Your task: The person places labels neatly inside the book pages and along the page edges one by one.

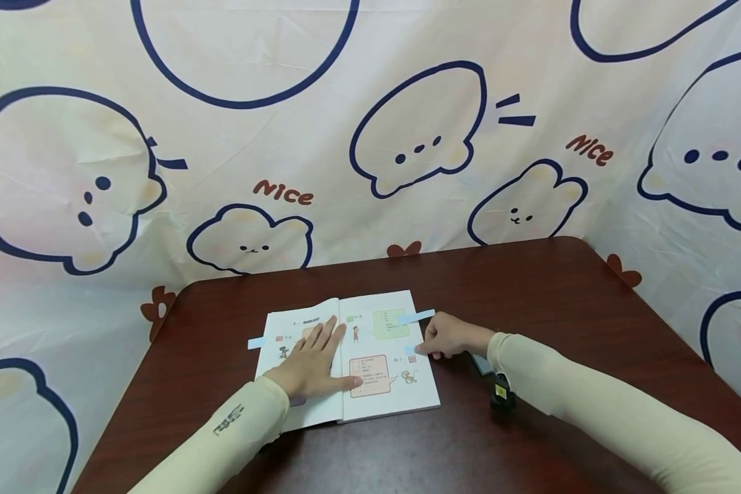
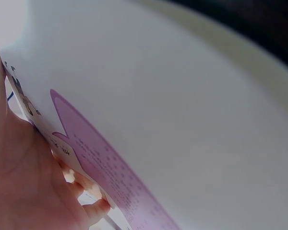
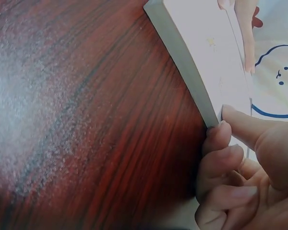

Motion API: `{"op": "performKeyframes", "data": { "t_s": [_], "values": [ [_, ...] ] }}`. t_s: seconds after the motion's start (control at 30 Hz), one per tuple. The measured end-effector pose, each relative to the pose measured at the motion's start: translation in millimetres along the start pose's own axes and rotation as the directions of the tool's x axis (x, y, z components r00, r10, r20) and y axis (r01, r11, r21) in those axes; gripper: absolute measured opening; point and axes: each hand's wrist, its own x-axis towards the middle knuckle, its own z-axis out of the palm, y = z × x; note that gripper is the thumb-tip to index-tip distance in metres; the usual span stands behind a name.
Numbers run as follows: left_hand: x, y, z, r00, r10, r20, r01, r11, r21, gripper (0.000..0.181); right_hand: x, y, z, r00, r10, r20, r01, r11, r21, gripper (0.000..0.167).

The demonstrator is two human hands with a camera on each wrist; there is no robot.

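Note:
An open book with printed text and small cartoon figures lies on the table. My left hand rests flat across the left page and the middle fold, fingers spread and thumb on the right page. At the book's right edge, my right hand pinches a light-blue sticky tab against the page edge, its outer end hidden by the fingers. In the right wrist view, the thumb lies on top and the other fingers curl by the page block. Another blue sticky tab juts out just above; one more tab sticks out left.
A bluish flat item lies on the dark wooden table, partly hidden under my right wrist. A dark device is strapped to that wrist. A cartoon-printed cloth hangs behind and along the table's sides.

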Motion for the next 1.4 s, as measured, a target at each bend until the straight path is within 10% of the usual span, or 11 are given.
{"op": "performKeyframes", "data": {
  "t_s": [0.7,1.4],
  "values": [
    [0.5,1.5,-0.2,1.0,0.001,-0.005,-0.001,1.0,-0.002,0.111,-10.4,10.3,-14.7,0.999,-0.042,0.01,0.042,0.999,0.035,0.028],
    [1.1,0.1,0.4,1.0,-0.005,0.001,0.005,1.0,-0.003,0.112,8.8,-11.2,9.6,0.986,0.02,-0.167,-0.072,0.949,-0.307,0.046]
  ]
}}
